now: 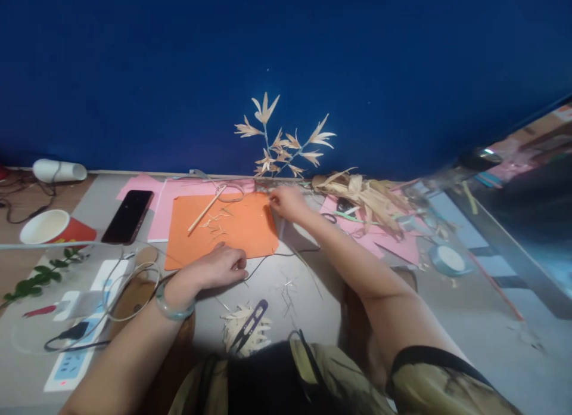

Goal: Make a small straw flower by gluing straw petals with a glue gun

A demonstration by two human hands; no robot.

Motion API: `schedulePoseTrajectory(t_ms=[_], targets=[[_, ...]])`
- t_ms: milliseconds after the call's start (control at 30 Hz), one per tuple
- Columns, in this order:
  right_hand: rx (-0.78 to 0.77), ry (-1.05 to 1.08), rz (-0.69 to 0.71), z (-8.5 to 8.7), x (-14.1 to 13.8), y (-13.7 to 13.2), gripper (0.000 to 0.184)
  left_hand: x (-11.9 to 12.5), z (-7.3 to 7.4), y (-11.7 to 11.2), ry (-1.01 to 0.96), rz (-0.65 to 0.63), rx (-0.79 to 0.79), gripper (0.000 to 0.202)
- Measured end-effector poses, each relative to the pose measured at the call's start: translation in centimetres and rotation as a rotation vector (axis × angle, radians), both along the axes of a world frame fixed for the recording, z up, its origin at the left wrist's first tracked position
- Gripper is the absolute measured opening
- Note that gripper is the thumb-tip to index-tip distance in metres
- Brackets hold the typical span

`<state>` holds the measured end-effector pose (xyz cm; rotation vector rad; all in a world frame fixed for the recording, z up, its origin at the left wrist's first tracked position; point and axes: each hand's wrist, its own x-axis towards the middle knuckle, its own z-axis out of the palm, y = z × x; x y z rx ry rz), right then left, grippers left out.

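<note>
Right hand curled by far-right corner of orange sheet, left hand curled by near edge; any pinch couldn't be told. Flower spray rose beyond sheet. Seemingly spray-handling step; next move called for light touch.

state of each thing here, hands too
black rectangular smartphone: lying flat, screen dark
white plastic power strip: indicator glowing red
red paper cup: uncovered
orange rectangular sheet: lying flat
purple snips: lying down, blade opening unclear
pale flower sprays: petals spread
bare left hand: fingers curled
bare right hand: fingers bent, grip contents unclear
</note>
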<state>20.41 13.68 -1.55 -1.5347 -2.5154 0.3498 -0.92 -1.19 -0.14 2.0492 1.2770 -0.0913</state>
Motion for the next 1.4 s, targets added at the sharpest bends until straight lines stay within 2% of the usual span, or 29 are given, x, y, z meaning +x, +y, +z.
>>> schedulePoseTrajectory(t_ms=[100, 200, 433, 600, 733, 1000, 1133, 1267, 1400], targets=[[0.005, -0.022, -0.185, -0.2, 3.4, 3.0, 0.022, 0.0, 0.2, 0.0, -0.021, 0.036, 0.017, 0.015], [-0.007, -0.007, -0.262, -1.0, 4.6, 5.1, 0.026, 0.1, 0.0, 0.1, -0.008, 0.076, 0.037, 0.013], [-0.034, 0.001, -0.314, -3.2, 1.8, 6.9, 0.021, 0.1, -1.1, 0.7, -0.010, 0.130, 0.056, 0.012], [-0.035, -0.031, -0.314, -3.8, 0.9, 7.3, 0.020, 0.0, -1.1, 0.8, 0.001, 0.136, 0.062, 0.010], [-0.066, -0.083, -0.300, -3.0, 1.5, 6.8, 0.021, 0.0, -0.7, 0.7, 0.007, 0.114, 0.032, 0.011], [-0.079, -0.153, -0.261, 0.2, 3.7, 3.8, 0.020, 0.1, -0.3, 0.4, 0.017, 0.088, 0.045, 0.012], [-0.019, -0.185, -0.337, 1.3, 4.0, 1.9, 0.017, 0.1, -0.6, 0.4, 0.046, 0.094, 0.049, 0.011], [0.053, -0.144, -0.335, 2.1, 3.9, 0.2, 0.019, 0.1, -0.8, 0.3, 0.037, 0.104, 0.067, 0.011], [0.042, -0.024, -0.235, 2.7, 3.4, -2.1, 0.015, 0.3, -1.0, 0.4, -0.025, 0.162, 0.117, 0.012]])
